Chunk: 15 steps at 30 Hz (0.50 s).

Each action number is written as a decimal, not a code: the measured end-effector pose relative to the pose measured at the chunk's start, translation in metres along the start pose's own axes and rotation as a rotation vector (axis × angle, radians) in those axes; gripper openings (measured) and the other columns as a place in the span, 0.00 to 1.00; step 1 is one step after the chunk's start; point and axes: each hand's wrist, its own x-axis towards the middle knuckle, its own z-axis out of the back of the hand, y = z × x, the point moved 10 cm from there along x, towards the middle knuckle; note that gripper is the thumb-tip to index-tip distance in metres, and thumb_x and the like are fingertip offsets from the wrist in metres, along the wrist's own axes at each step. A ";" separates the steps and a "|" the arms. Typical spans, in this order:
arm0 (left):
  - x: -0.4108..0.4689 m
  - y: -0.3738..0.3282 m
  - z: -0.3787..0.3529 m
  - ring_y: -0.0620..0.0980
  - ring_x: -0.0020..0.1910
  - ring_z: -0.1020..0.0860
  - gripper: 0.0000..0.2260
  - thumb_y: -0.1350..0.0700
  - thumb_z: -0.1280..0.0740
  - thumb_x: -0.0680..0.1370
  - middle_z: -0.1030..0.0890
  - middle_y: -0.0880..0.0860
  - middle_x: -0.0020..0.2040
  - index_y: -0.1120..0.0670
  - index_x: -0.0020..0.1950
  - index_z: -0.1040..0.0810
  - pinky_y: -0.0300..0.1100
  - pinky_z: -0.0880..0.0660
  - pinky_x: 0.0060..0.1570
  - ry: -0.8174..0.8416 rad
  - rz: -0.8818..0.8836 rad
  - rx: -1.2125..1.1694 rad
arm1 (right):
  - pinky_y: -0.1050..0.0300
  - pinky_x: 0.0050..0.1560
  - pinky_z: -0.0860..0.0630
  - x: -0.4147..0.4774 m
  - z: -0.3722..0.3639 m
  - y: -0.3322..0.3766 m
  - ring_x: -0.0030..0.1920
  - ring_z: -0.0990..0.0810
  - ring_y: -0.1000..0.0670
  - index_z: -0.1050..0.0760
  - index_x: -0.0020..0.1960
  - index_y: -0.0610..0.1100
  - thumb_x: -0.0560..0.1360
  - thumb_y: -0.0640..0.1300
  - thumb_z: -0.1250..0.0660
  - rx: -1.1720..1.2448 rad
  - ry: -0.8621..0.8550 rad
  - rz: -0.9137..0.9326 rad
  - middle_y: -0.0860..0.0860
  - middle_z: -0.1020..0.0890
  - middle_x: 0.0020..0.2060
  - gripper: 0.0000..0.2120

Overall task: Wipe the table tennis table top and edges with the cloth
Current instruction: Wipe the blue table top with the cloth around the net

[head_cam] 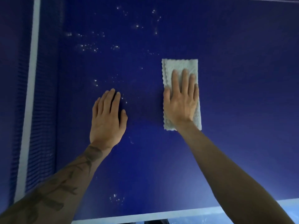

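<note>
Head view, near to far.

Near edge: white border line [129,218] along the table's front rim; small cluster of pale specks [115,197] just inside it, not yet wiped.

Table top [242,78]: dark blue, flat; net [40,94] with white top band running along the left side.

Left hand [107,118]: flat on bare table, palm down, fingers together and extended; holding nothing, likely bracing body weight.

Right hand [181,101]: flat, palm down, fingers slightly spread, pressing on the cloth; no pinch or curl, nothing gripped, only held down by pressure.

Cloth [179,65]: pale, folded to a long rectangle, lying flat on the table right of centre, far end clear of the fingertips.

Far field: scattered specks [90,46] and more [137,26] left of and beyond the cloth, well apart from it.

Judged step: wiping the top. Advice: keep even palm pressure, cloth kept folded and flat; sweep leftward and outward through the speckled zone in overlapping passes; gather debris toward one edge rather than scattering; return for the near cluster; edges left for last.
</note>
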 end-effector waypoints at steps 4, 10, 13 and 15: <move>0.000 0.001 -0.001 0.59 0.81 0.37 0.24 0.53 0.42 0.85 0.34 0.60 0.81 0.62 0.80 0.34 0.57 0.43 0.81 -0.019 -0.017 0.012 | 0.39 0.85 0.54 0.001 -0.013 0.055 0.86 0.55 0.39 0.53 0.88 0.50 0.87 0.57 0.54 0.027 0.020 0.081 0.43 0.52 0.87 0.31; 0.001 0.002 -0.003 0.59 0.82 0.38 0.25 0.52 0.44 0.85 0.35 0.59 0.81 0.61 0.81 0.35 0.58 0.43 0.81 -0.011 -0.017 0.007 | 0.43 0.86 0.54 -0.046 -0.020 0.039 0.86 0.55 0.43 0.52 0.87 0.53 0.87 0.57 0.52 -0.032 0.107 0.314 0.47 0.52 0.87 0.30; 0.001 0.003 -0.004 0.59 0.82 0.38 0.25 0.53 0.43 0.85 0.34 0.60 0.81 0.61 0.80 0.34 0.57 0.43 0.82 -0.020 -0.006 0.004 | 0.42 0.85 0.54 0.010 -0.006 0.004 0.86 0.54 0.42 0.52 0.88 0.52 0.87 0.58 0.54 -0.046 0.068 0.118 0.46 0.51 0.87 0.30; 0.001 0.003 -0.004 0.59 0.81 0.37 0.24 0.53 0.42 0.85 0.33 0.60 0.81 0.61 0.80 0.33 0.58 0.43 0.81 -0.029 -0.008 0.008 | 0.40 0.85 0.53 0.049 0.002 0.006 0.86 0.55 0.40 0.53 0.88 0.50 0.88 0.57 0.54 -0.016 0.024 0.024 0.44 0.52 0.87 0.30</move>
